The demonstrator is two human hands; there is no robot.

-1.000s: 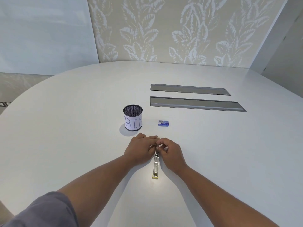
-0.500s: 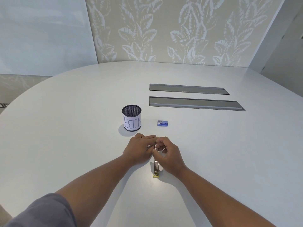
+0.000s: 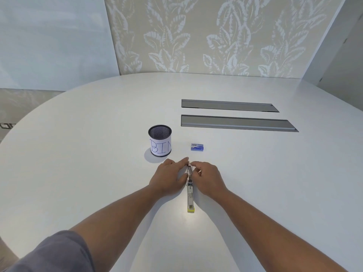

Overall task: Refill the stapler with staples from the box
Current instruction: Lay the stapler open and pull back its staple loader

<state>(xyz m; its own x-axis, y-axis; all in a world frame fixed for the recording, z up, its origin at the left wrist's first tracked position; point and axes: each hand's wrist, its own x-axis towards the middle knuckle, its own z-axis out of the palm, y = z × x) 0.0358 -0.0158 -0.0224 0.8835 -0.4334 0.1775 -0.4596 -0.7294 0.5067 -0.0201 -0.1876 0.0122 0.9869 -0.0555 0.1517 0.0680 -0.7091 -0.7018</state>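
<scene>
A long metal stapler (image 3: pixel 190 195) with a yellow near end lies opened flat on the white table (image 3: pixel 265 183), pointing away from me. My left hand (image 3: pixel 168 178) rests against its far half from the left, fingertips at the far tip. My right hand (image 3: pixel 208 178) touches the same far end from the right, thumb and forefinger pinched at the tip. Whether a strip of staples is between the fingers is too small to tell. The small blue staple box (image 3: pixel 197 147) sits just beyond my hands, untouched.
A black mesh cup (image 3: pixel 160 140) with a paper label reading BIN stands to the left of the box. Two long grey cable hatches (image 3: pixel 235 123) are set into the table farther back on the right. A leaf-patterned wall stands behind the table.
My right hand has shifted off the stapler's middle toward its far tip, so more of the stapler's body shows between my hands. My left hand has barely moved.
</scene>
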